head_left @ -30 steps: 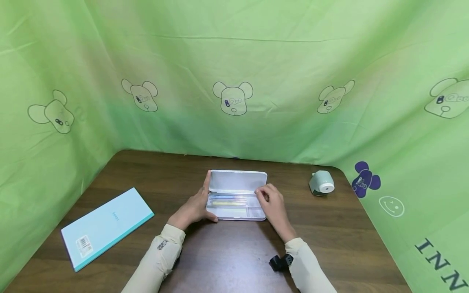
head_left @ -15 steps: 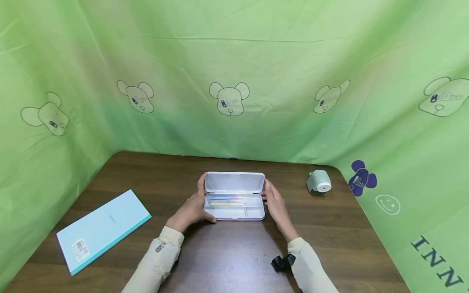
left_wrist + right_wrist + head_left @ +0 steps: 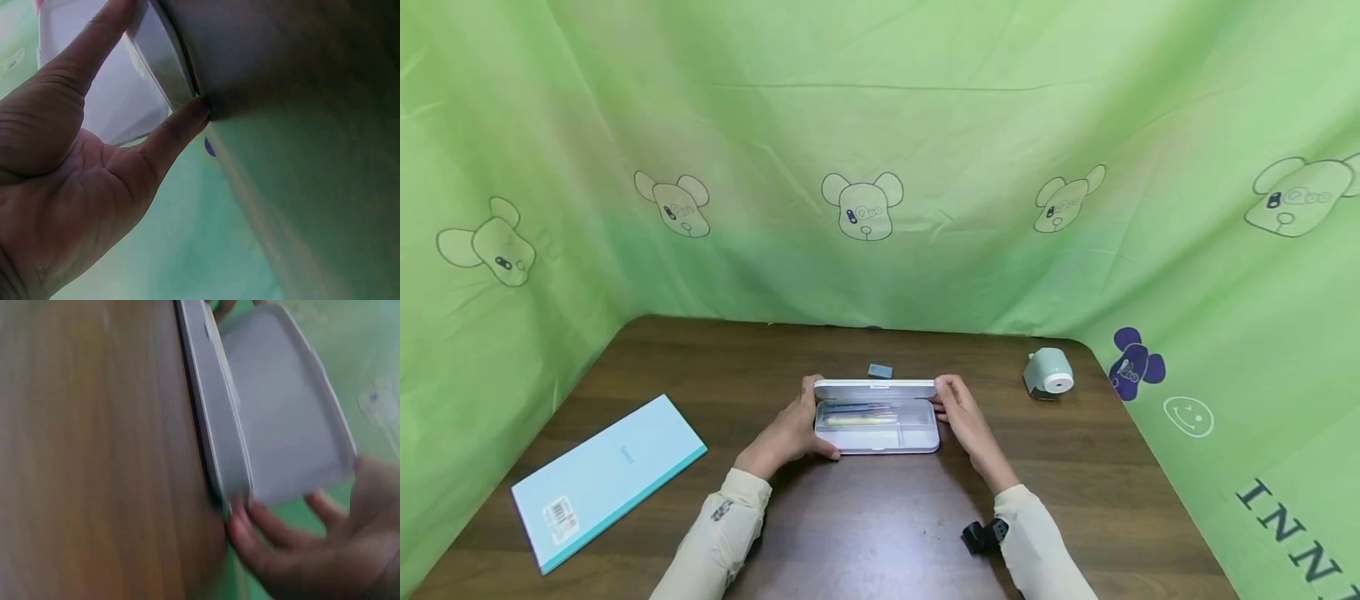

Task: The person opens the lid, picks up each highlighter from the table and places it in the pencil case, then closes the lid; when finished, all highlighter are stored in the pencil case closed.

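A white pencil case (image 3: 857, 439) lies on the table in the head view, with several thin pens or pencils (image 3: 859, 414) in its long compartment. Its hinged lid (image 3: 874, 389) stands part-way up, tilted toward me. My left hand (image 3: 786, 432) holds the left end, thumb at the front corner and fingers farther back; in the left wrist view its thumb and a finger span that end. At the right end, my right hand (image 3: 966, 421) has its thumb on the lid's edge and other fingers against the base, as the right wrist view shows.
A small blue block (image 3: 881, 371), perhaps an eraser, lies behind the case. A pale green pencil sharpener (image 3: 1049, 372) stands at the back right. At left lies a light blue book or pad (image 3: 613, 479) with a barcode. A green printed curtain (image 3: 865, 283) surrounds the table's back.
My right hand has moved from the case's inner right side to its outer edge. The lid has tilted forward, and the blue block behind has come into sight. My left hand stays at the left end.
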Motion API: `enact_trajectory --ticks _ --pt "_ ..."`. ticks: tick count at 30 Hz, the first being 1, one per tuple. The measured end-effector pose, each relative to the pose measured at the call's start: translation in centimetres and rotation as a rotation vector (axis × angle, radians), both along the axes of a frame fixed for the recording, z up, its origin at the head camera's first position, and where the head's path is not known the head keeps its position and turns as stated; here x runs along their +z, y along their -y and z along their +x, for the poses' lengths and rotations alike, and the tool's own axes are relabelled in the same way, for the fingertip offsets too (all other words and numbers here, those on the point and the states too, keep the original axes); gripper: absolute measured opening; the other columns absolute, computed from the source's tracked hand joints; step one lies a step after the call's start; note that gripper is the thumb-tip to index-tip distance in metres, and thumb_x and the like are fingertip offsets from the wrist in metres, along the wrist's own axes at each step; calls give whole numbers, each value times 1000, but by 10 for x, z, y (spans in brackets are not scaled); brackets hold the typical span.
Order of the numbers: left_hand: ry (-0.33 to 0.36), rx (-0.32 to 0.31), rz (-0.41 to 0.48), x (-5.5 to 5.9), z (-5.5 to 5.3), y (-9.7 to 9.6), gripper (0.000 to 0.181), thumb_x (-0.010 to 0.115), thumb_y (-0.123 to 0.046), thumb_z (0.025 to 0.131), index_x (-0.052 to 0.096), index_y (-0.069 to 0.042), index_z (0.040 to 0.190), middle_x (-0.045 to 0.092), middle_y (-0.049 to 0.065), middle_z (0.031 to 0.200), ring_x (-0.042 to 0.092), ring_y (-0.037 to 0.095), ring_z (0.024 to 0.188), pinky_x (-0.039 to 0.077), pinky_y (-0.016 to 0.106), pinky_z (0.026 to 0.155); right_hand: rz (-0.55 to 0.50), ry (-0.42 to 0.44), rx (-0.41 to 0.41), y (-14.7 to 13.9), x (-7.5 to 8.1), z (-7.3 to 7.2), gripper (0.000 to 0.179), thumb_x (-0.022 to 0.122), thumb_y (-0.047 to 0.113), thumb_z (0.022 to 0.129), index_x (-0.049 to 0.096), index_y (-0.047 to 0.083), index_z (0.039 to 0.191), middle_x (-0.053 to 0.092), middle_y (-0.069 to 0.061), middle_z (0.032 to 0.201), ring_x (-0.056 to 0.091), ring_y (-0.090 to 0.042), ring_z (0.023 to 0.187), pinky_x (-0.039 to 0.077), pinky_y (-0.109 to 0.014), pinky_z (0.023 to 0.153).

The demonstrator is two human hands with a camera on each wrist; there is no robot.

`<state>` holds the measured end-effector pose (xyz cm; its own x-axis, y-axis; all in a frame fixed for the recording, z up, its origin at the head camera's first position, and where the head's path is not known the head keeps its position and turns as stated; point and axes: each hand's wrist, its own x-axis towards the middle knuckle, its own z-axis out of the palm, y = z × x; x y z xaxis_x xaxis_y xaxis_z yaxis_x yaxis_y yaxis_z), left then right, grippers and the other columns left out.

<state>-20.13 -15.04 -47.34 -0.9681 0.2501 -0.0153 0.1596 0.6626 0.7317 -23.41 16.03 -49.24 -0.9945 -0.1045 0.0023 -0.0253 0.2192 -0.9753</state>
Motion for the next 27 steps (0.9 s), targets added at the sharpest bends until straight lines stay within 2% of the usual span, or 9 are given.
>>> enact_trajectory --ticks 4,6,9,12,15,18,23,26,27 --pt "7 -82 33 -1 -2 11 102 98 -40 82 35 0 152 52 31 148 53 41 138 46 57 113 -43 21 194 -19 -2 -2 42 49 27 118 55 -4 146 62 -26 143 60 -41 135 50 -49 114" --pt "39 -106 35 0 -1 16 95 88 -52 89 39 -3 154 50 29 153 49 41 144 44 58 115 -22 13 278 -28 -3 -2 44 52 26 117 57 -2 150 60 -24 149 58 -34 139 47 -42 117" --pt "120 -101 24 11 3 16 83 70 -57 102 42 -5 161 44 26 162 42 42 152 38 64 119 22 -16 352 -39 -6 -4 45 61 23 113 59 1 152 61 -21 152 57 -28 139 47 -29 113" --pt "125 -116 1 12 4 17 73 59 -55 109 44 -7 162 46 23 161 43 40 150 38 64 119 34 -32 393 -46 -9 -4 48 71 15 107 60 -2 150 59 -24 153 58 -28 139 48 -22 109" --pt "105 -136 -32 13 4 17 72 64 -48 109 45 -4 162 48 24 159 47 40 147 40 63 118 35 -50 433 -49 -11 -2 53 77 4 101 58 -9 149 53 -30 157 53 -38 145 47 -26 113" --pt "65 -137 -68 15 4 15 73 74 -40 104 47 -1 160 52 24 154 50 40 143 43 61 117 61 -84 459 -48 -11 0 56 79 0 97 56 -12 147 49 -34 158 46 -48 149 43 -38 120" --pt "16 -126 -107 18 4 10 73 80 -36 100 50 2 156 54 25 153 51 43 143 43 61 116 93 -126 447 -45 -11 3 56 80 -5 95 57 -14 145 47 -37 158 42 -56 149 36 -55 122" --pt "11 -118 -106 13 1 10 74 81 -36 100 50 2 156 54 26 153 51 45 143 43 63 115 117 -152 437 -44 -13 6 56 80 -5 95 57 -14 145 46 -36 159 42 -55 149 35 -56 121" --pt "-7 -119 -113 5 -2 11 75 81 -39 100 50 1 156 55 26 152 53 45 142 45 63 114 130 -164 435 -43 -14 7 56 80 -4 95 57 -13 146 46 -36 159 42 -55 149 36 -55 121"
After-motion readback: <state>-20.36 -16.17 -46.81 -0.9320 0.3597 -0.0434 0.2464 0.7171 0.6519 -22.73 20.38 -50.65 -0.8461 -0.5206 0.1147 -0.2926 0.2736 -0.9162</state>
